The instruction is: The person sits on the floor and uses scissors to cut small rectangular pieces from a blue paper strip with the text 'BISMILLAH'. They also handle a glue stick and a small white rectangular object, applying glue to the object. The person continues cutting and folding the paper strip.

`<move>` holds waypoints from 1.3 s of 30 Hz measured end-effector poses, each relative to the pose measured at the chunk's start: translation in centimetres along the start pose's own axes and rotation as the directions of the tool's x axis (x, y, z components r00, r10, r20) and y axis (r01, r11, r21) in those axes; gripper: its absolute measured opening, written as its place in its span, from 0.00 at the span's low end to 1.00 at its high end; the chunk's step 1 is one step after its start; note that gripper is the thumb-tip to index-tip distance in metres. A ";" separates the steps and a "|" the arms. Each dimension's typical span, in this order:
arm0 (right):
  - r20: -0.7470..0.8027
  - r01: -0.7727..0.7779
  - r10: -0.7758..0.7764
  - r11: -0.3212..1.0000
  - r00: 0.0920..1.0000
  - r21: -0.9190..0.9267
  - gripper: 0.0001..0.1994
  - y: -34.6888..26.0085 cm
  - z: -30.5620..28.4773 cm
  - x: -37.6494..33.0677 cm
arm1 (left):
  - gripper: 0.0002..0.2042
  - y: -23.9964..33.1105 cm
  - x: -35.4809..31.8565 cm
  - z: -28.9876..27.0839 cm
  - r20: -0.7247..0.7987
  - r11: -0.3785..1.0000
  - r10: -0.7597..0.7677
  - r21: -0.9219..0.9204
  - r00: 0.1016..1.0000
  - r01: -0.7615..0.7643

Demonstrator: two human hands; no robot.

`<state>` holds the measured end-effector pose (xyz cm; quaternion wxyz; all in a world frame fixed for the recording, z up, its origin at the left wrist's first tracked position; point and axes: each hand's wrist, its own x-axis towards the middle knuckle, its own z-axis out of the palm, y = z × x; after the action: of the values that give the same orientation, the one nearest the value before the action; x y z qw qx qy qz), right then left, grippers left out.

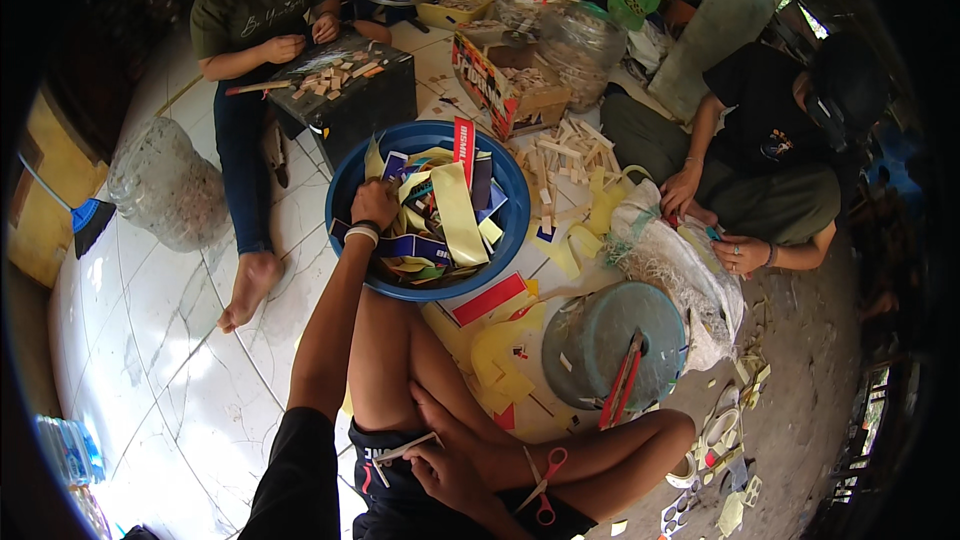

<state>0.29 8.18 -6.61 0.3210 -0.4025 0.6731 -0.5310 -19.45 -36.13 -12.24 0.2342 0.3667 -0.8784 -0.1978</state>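
My left hand (374, 205) reaches into a blue basin (345, 280) heaped with cut paper and card scraps. Its fingers are partly hidden among the pieces, so any grip cannot be made out. A long pale yellow strip (458, 215) and a red printed strip (463, 152) stick up beside it. Low over my lap, my right hand (452, 475) is closed on a small pale wooden piece (408, 447), angled at one end. Scissors with red-orange handles (545, 485) lie open on my leg, right of that hand.
An upturned grey-green bucket (590, 340) carries red-handled tongs (622, 380). Wooden pieces (565, 160) lie piled beyond the basin, near a carton (510, 100). One person works at a black box (370, 90) far left; another handles a white sack (690, 280) at right. Scraps litter the floor.
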 end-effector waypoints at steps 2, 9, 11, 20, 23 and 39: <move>0.001 0.000 0.000 1.000 1.000 0.004 0.06 0.3 0.1 -0.1 | 0.11 -0.3 0.1 0.4 0.013 1.000 0.018 0.000 1.000 -0.018; 0.008 -0.012 0.013 1.000 1.000 -0.023 0.06 0.4 0.1 -0.2 | 0.10 -0.1 0.7 0.0 -0.110 0.987 0.076 -0.132 0.991 -0.091; 0.003 -0.015 0.015 1.000 1.000 -0.016 0.06 0.4 0.1 -0.3 | 0.10 0.2 0.7 -0.7 -0.171 0.962 0.133 -0.214 0.976 -0.169; -0.001 0.005 -0.006 0.999 1.000 -0.054 0.06 1.3 0.3 -0.5 | 0.17 2.9 -0.7 -6.4 -0.237 0.350 -0.301 -0.928 0.924 -0.124; -0.002 -0.005 0.005 0.998 1.000 -0.067 0.07 1.8 0.6 -0.8 | 0.22 5.2 -4.0 -9.4 -0.231 0.086 -0.221 -0.972 0.947 -0.217; -0.513 0.079 0.320 0.786 0.796 0.613 0.29 -6.3 -8.9 2.1 | 0.38 18.6 -26.9 -15.2 0.160 -0.152 0.141 -0.972 0.977 0.181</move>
<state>-7.06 9.66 1.57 0.2411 -0.0453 0.5576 -0.7930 -4.56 -6.87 2.63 0.3324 0.0508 -0.4331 -0.8363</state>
